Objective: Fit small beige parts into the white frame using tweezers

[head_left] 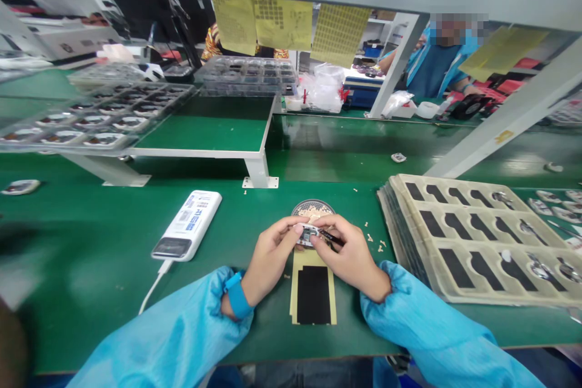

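My left hand [275, 251] is closed on a small white-rimmed electronic housing [308, 235] with grey parts inside. Black tweezers [331, 237] lie in my right hand [352, 254], whose thumb also presses at the housing's right edge. Just behind the hands is a round dish [313, 206] filled with small beige pieces. Beneath them, a yellowish sheet bearing a black rectangle [313, 295] lies on the green table. Small beige scraps [370, 238] are scattered to the right of my right hand.
A white power bank [187, 225] with a cable lies left. Stacked cream trays [454, 239] with black inserts stand right. At the back left, a raised shelf [204, 133] carries clear trays of round parts [91, 115]. A co-worker in blue [441, 66] is across the bench.
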Demonstrator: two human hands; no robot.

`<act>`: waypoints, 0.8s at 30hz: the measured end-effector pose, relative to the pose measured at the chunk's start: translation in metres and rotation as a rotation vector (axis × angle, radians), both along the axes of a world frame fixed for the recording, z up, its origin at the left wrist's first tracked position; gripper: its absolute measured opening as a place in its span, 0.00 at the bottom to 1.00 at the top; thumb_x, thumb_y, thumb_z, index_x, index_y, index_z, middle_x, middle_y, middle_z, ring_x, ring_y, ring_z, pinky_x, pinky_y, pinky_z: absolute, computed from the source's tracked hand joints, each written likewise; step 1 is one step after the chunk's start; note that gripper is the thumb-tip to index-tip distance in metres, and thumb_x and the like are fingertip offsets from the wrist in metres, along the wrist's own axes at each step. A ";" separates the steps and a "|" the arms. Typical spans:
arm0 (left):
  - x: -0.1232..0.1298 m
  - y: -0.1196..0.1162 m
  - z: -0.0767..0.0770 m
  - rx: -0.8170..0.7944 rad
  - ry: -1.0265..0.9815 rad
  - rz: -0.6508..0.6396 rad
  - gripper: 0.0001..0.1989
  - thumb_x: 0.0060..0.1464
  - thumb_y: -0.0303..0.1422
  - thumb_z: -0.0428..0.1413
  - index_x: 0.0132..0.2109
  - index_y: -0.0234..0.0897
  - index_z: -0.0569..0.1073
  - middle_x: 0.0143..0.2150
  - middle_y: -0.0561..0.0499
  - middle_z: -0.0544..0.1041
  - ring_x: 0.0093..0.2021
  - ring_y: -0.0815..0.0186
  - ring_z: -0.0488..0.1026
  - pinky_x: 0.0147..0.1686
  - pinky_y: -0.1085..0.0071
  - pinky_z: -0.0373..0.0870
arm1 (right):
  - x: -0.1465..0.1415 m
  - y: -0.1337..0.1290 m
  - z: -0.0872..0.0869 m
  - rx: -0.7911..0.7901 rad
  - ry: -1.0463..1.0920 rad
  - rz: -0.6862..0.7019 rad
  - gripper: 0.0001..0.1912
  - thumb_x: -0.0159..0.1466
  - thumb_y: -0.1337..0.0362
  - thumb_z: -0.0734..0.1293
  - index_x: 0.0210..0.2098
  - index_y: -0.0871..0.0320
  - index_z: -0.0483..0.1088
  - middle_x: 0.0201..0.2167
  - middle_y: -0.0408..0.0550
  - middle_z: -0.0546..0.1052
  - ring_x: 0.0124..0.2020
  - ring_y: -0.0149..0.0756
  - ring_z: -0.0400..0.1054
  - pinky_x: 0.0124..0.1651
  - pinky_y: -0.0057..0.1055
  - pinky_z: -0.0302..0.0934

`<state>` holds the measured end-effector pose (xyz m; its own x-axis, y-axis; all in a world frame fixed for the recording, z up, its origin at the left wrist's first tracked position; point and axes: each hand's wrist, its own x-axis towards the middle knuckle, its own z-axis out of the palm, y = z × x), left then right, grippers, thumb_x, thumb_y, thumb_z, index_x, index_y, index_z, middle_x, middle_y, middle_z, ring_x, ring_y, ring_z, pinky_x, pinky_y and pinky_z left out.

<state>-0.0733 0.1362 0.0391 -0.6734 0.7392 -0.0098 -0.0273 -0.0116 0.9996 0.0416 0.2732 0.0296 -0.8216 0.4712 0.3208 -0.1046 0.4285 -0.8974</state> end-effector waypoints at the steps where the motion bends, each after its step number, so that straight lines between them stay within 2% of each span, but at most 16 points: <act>1: 0.000 0.000 0.000 -0.001 -0.003 -0.001 0.17 0.62 0.43 0.58 0.48 0.37 0.80 0.43 0.47 0.81 0.38 0.65 0.76 0.36 0.74 0.73 | 0.000 0.000 0.000 0.005 0.000 -0.001 0.11 0.63 0.68 0.70 0.45 0.55 0.72 0.43 0.51 0.81 0.44 0.41 0.79 0.46 0.35 0.75; 9: 0.000 -0.001 -0.001 0.013 -0.003 -0.006 0.13 0.61 0.39 0.58 0.48 0.37 0.80 0.41 0.49 0.80 0.35 0.68 0.75 0.35 0.75 0.73 | 0.001 0.000 0.000 0.010 -0.003 -0.002 0.10 0.63 0.67 0.70 0.45 0.55 0.72 0.43 0.51 0.81 0.43 0.40 0.79 0.46 0.36 0.75; 16: 0.000 0.000 0.000 0.018 -0.002 -0.016 0.14 0.60 0.38 0.58 0.49 0.36 0.79 0.41 0.48 0.81 0.36 0.67 0.76 0.35 0.75 0.74 | 0.001 0.000 0.000 0.012 0.000 -0.001 0.10 0.63 0.67 0.70 0.45 0.55 0.72 0.44 0.50 0.81 0.43 0.40 0.79 0.48 0.36 0.75; 24: 0.001 0.000 -0.005 -0.008 0.004 -0.025 0.15 0.59 0.39 0.59 0.50 0.36 0.78 0.45 0.47 0.81 0.40 0.64 0.77 0.41 0.72 0.75 | 0.000 -0.001 0.001 0.000 0.001 0.002 0.10 0.63 0.67 0.70 0.45 0.56 0.72 0.44 0.51 0.81 0.43 0.40 0.79 0.48 0.37 0.75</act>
<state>-0.0728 0.1360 0.0345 -0.6546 0.7558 -0.0129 -0.0236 -0.0034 0.9997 0.0412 0.2727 0.0303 -0.8224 0.4693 0.3216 -0.1063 0.4284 -0.8973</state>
